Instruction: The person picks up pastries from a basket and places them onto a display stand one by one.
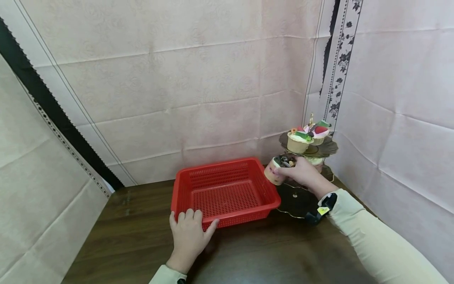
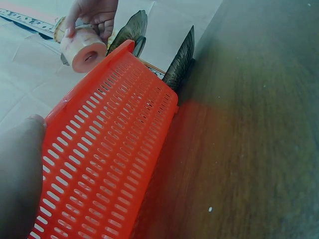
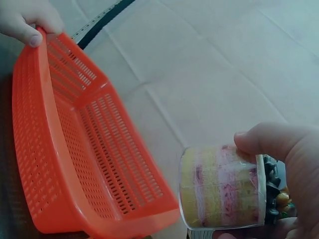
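Observation:
My left hand (image 1: 189, 236) grips the near-left rim of a red plastic basket (image 1: 244, 213), fingers over the edge and thumb outside. No object shows inside the basket. My right hand (image 1: 304, 172) holds a cake cup (image 1: 271, 174) tilted sideways, just beyond the basket's right rim. In the right wrist view the clear cup (image 3: 219, 186) shows yellow and pink layers, with dark and gold toppings at its top end. Behind that hand stands a dark tiered stand (image 1: 327, 148). A cream-topped cake cup (image 1: 298, 145) and a berry-topped one (image 1: 320, 135) sit on its top tier.
Another cake cup (image 1: 317, 161), partly hidden by my right hand, is on a lower tier. The stand's wide bottom tier (image 1: 296, 202) lies close to the basket's right side. Pale cloth walls (image 1: 213, 79) enclose the dark wooden table (image 1: 134, 232) at the back and sides.

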